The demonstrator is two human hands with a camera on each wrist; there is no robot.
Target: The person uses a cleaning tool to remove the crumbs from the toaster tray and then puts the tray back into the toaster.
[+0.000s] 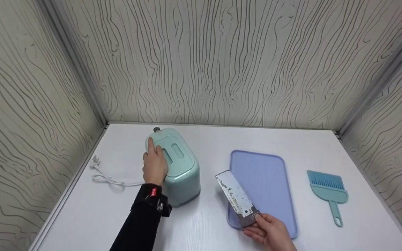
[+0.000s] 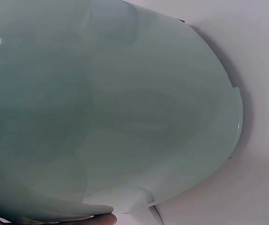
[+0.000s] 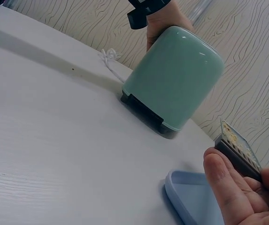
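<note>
Plug (image 1: 95,162) left of toaster (image 1: 185,186), tray (image 1: 270,181) right, brush (image 1: 327,192) farther right

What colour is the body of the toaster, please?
The toaster is pale mint green; the head view shows it best.

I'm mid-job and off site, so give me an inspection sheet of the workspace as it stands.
Surface: white table; the right wrist view shows a small dark speck.
Job's things: mint-green toaster upright; metallic crumb tray held over the left edge of the blue tray, with crumb-like bits on it.
Clutter: brush lying right of the blue tray.
Left hand: rests on the toaster's top.
Right hand: pinches the crumb tray's dark end.
Cables: white cord looped left of the toaster, plug unconnected.
Surroundings: wood-grain-patterned walls.
</note>
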